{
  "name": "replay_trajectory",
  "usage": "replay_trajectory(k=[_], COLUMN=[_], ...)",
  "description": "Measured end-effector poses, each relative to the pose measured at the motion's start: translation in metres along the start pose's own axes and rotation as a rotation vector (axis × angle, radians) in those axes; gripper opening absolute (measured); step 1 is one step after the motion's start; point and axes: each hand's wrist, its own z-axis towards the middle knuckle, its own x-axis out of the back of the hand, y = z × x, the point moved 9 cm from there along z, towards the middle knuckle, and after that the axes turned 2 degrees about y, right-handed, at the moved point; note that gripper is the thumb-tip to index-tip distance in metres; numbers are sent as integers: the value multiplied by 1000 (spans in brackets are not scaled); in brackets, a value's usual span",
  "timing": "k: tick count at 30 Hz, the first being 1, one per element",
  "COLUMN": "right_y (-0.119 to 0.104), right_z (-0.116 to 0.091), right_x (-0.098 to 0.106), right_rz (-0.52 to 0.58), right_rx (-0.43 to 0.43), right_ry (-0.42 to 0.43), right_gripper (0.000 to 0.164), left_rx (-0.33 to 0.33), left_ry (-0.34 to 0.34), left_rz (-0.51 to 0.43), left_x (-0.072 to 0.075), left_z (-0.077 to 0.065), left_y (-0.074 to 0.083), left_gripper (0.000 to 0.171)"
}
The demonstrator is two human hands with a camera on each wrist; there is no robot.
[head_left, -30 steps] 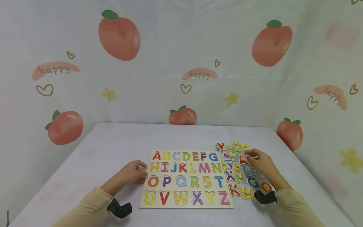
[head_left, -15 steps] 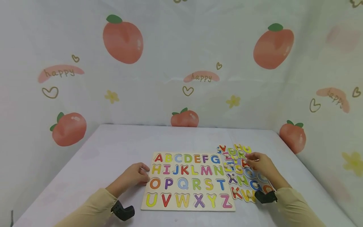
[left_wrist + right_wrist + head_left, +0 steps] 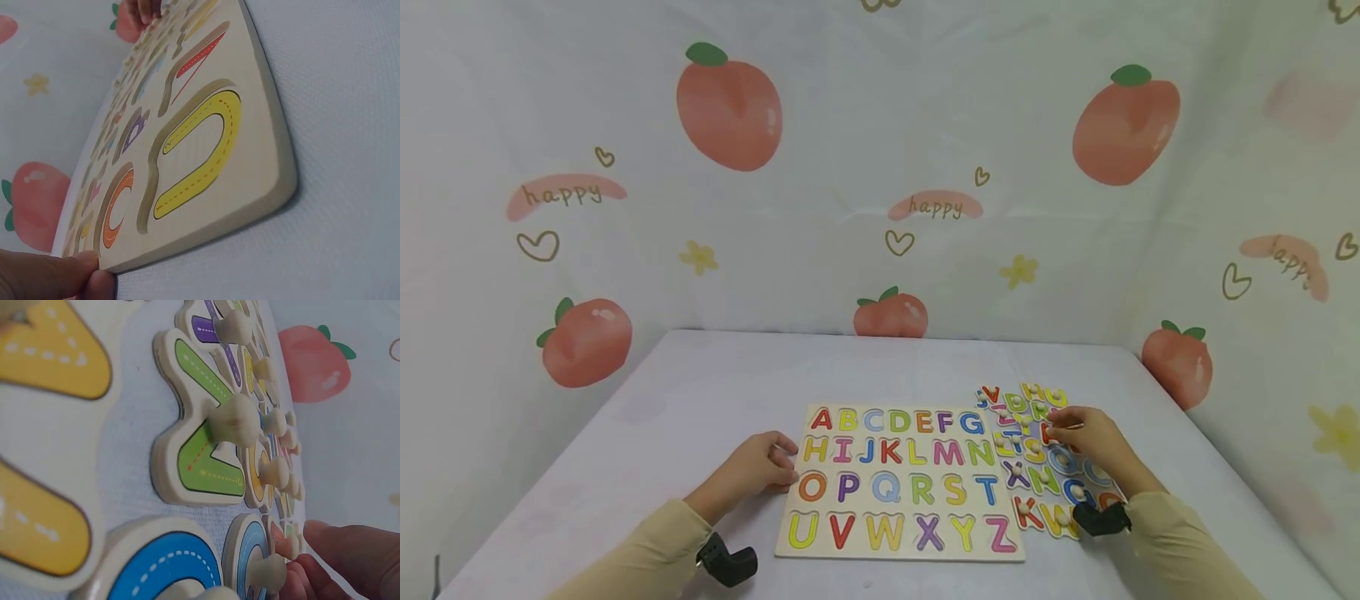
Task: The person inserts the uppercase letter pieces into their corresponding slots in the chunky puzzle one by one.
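A wooden alphabet puzzle board (image 3: 904,504) with coloured letter recesses lies flat on the table. At its left edge is my left hand (image 3: 752,468); in the left wrist view the thumb (image 3: 87,259) lies on the board's edge, with a finger just below it. To the right, knobbed letter pieces lie close together. My right hand (image 3: 1093,437) pinches the knob of a red letter piece (image 3: 1048,432), which looks like the A and is partly hidden by the fingers. A green N piece (image 3: 206,469) and a blue G piece (image 3: 162,559) are nearer the right wrist camera.
A yellow W piece (image 3: 1058,521) and a red K piece (image 3: 1025,511) lie beside the board's lower right corner. Behind the table (image 3: 737,367) hangs a white curtain (image 3: 805,275) printed with fruit. Each wrist wears a black camera (image 3: 727,562).
The whole head view has shifted slightly down and to the right. Both hands keep nearly the same places at the board and the red piece.
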Motion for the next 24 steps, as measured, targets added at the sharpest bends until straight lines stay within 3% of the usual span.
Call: replay_trajectory(k=[24], right_y=[-4], right_z=[2], right_x=[-4], right_rz=[-31], right_rx=[-29], right_ry=[-46], right_gripper=[22], left_rx=[15], left_ry=[0], left_rz=[-3], left_x=[0], left_z=[0], left_y=[0], left_gripper=[36])
